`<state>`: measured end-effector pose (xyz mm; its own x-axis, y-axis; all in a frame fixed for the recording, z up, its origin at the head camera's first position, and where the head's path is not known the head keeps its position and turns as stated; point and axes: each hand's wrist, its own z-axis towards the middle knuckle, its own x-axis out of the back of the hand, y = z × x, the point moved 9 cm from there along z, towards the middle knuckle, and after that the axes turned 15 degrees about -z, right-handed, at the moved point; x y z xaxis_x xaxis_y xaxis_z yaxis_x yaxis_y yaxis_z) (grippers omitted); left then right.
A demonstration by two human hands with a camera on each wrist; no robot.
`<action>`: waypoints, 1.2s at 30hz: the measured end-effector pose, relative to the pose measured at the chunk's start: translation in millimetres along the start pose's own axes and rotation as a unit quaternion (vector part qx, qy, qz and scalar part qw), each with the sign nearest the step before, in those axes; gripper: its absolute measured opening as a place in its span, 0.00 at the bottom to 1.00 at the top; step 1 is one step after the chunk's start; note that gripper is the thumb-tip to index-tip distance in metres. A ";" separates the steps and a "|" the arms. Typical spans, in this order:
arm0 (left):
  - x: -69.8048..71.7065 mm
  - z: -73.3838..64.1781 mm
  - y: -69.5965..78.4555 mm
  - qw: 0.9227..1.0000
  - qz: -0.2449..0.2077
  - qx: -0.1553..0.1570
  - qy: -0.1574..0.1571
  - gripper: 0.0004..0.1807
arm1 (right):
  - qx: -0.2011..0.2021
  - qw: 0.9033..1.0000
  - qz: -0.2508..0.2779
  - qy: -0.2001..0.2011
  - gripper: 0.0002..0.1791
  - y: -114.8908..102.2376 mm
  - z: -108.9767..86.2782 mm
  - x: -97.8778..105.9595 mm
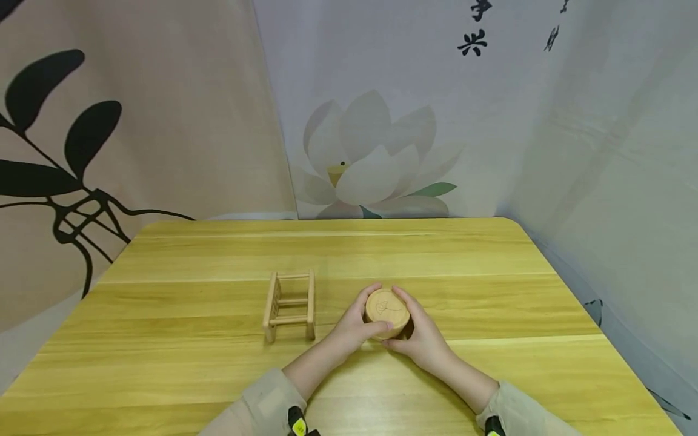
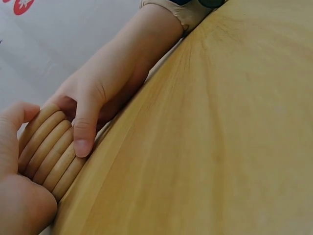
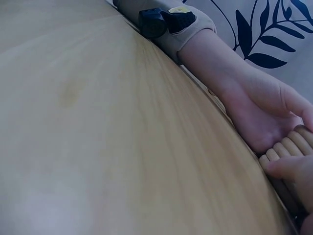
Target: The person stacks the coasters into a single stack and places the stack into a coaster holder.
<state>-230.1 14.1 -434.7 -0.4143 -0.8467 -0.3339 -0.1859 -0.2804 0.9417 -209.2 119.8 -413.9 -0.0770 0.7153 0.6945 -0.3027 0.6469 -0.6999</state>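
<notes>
A stack of several round wooden coasters (image 1: 388, 304) sits on the table, the top one bearing a fine line drawing. My left hand (image 1: 353, 327) grips the stack from the left, its thumb lying over the front edge of the top disc. From the right, my right hand (image 1: 426, 343) curves its fingers and thumb round the lower part. In the left wrist view the rounded edges of the coasters (image 2: 47, 145) show piled one on another between both hands. The right wrist view catches only part of the coasters (image 3: 296, 142) at its right edge.
A small wooden rack (image 1: 292, 320) with posts and crossbars stands on the table to the left of my hands. The wooden table (image 1: 491, 272) has rounded far corners. Printed cloth hangs (image 1: 218, 109) rise behind it and along the sides.
</notes>
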 end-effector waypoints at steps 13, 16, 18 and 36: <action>0.3 2.3 -2.1 1.000 -0.016 -0.001 -0.002 0.43 | 0.006 1.000 0.000 0.009 0.53 -25.2 -3.2 11.6; 1.1 2.2 -2.5 1.000 -0.022 -0.001 0.001 0.42 | 0.009 1.000 0.001 0.012 0.53 -25.5 -3.0 12.1; 1.6 2.3 -2.4 1.000 -0.025 0.000 0.005 0.43 | 0.014 1.000 -0.001 0.015 0.53 -25.8 -2.8 12.7; -1.2 -1.9 4.1 0.999 -0.052 -0.005 0.012 0.41 | 0.031 0.999 -0.014 0.027 0.52 -34.5 -4.0 22.3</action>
<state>-228.6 13.2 -430.3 -0.3719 -0.8233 -0.4289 -0.2182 -0.3715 0.9024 -196.7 114.5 -374.9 -0.0174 0.7116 0.7023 -0.3630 0.6500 -0.6676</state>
